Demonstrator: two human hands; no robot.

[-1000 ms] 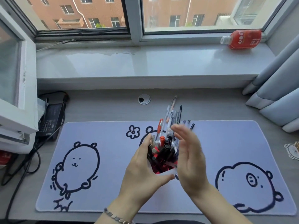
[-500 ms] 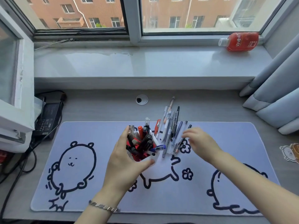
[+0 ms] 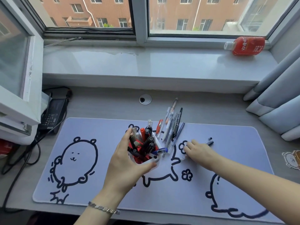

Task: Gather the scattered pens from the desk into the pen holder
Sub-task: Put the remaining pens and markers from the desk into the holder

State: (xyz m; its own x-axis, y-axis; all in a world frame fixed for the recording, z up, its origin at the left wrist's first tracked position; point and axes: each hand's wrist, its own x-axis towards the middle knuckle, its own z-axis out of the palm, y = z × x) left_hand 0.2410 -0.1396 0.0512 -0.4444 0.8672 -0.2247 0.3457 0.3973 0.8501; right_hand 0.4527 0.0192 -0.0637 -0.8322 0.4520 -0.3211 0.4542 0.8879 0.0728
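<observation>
Right hand out to a stray pen.
I see left hand (image 3: 128,161) still gripping holder (image 3: 154,161); right hand (image 3: 197,151) moved right since last frame, closing on pen (image 3: 209,141).

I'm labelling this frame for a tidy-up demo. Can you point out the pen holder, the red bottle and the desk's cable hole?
pen holder (image 3: 156,161): head view, white front rim beside the thumb.
red bottle (image 3: 248,45): head view, middle of its label, lying on the sill.
cable hole (image 3: 145,99): head view, its round grommet.

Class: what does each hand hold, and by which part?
Left hand grips the pen holder around its side. Right hand covers a pen; grip unclear.
</observation>
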